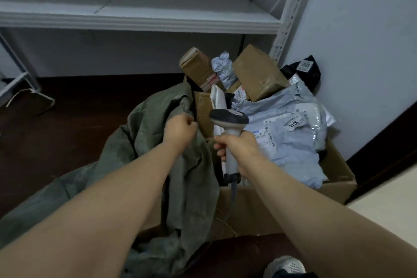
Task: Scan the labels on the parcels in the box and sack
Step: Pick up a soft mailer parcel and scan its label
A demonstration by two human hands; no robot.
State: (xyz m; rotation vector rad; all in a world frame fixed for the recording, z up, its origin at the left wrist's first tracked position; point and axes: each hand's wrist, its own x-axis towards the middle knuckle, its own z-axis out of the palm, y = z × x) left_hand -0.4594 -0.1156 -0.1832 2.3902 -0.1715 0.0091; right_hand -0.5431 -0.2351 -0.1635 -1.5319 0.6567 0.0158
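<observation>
My left hand [179, 130] bunches the limp sack [144, 126] at its rim; my right hand [239, 149] wraps the scanner [229, 117] handle. Those parcels [291, 142] look soft and light.

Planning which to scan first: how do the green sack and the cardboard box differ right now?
The sack is soft, green and crumpled; the box is stiff brown cardboard holding its shape. The left hand grips the sack's edge; no hand touches the box. The box is heaped with parcels; the sack's contents are hidden. Both sit side by side on the floor.
</observation>
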